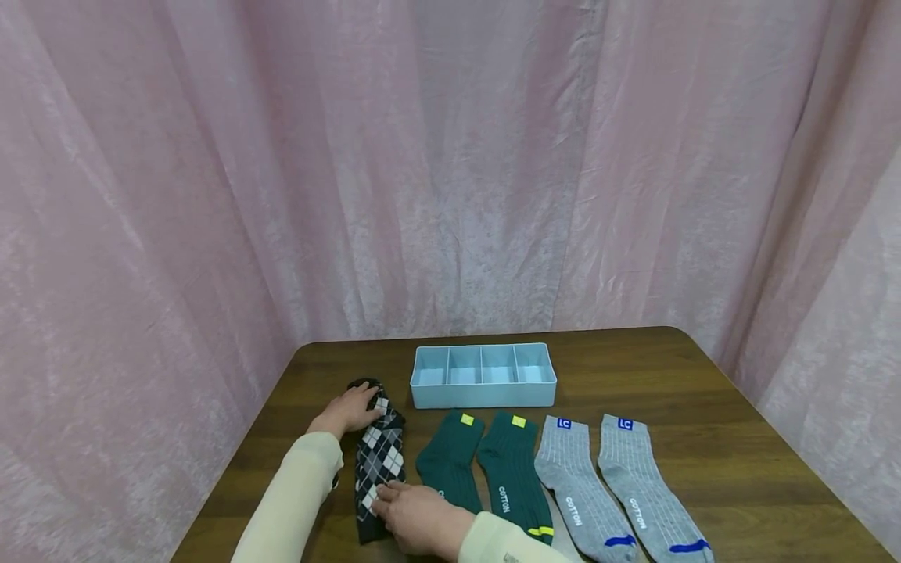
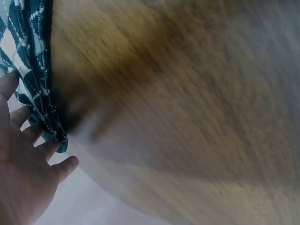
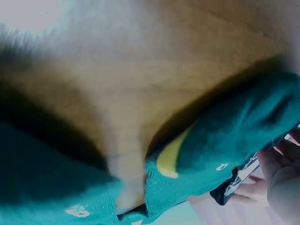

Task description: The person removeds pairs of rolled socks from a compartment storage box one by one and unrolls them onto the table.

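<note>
Black, grey and white argyle socks (image 1: pixel 380 457) lie lengthwise at the left of the table; whether one or two are stacked, I cannot tell. My left hand (image 1: pixel 352 408) rests on their far end, its fingers spread along the dark knit (image 2: pixel 40 61) in the left wrist view. Near the other end, my right hand (image 1: pixel 422 518) touches the right edge of the argyle fabric with extended fingers. Just beside it lies a green sock (image 1: pixel 454 457), partly covered by that hand. The right wrist view also shows this green sock (image 3: pixel 234 131) close to my right hand (image 3: pixel 286 183).
A second green sock (image 1: pixel 512 469) with a yellow tag lies to the right. Beyond it are two grey ribbed socks, one (image 1: pixel 580 485) beside the other (image 1: pixel 644 485). Behind them stands a light blue four-section box (image 1: pixel 484 395) on the wooden table (image 1: pixel 633 367). Pink curtains (image 1: pixel 450 172) hang behind.
</note>
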The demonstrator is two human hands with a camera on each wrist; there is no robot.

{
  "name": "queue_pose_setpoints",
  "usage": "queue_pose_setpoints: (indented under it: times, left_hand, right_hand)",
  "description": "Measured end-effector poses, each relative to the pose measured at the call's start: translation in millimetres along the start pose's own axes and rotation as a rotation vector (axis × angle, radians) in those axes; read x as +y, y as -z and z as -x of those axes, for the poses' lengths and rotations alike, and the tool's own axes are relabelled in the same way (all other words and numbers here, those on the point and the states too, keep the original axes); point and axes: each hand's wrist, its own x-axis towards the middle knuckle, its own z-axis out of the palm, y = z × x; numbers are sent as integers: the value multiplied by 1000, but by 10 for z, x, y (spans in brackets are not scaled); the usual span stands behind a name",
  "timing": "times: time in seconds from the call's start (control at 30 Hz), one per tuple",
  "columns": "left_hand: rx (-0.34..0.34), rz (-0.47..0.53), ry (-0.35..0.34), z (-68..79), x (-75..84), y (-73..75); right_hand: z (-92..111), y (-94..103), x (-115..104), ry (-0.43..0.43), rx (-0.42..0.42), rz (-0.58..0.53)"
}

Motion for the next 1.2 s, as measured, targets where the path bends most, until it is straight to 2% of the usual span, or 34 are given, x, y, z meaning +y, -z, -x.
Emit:
queue_pose_setpoints:
  times: [0.17,0.37,0.7,0.93,1.07,1.2]
  left_hand:
    - [2,10,46,119,-65,45]
    - [26,27,92,262,-307,16]
    - [99,20,180,611,-616,7]
    - [162,-57,221,781,-704,-3]
    - [207,-133,213,836,-734,16]
    - [285,-151,126,864,-727,41]
  right_hand:
    - [-10,41,39,-3,-19,-38]
    - [-44,55,93,-25,-21,6]
    - [-119,50,146,-160,-58,155]
    - [-122,71,239,-302,-62,117]
    - [-103,90,244,-310,-55,79]
    - [-81,62,154,-216,-5,106]
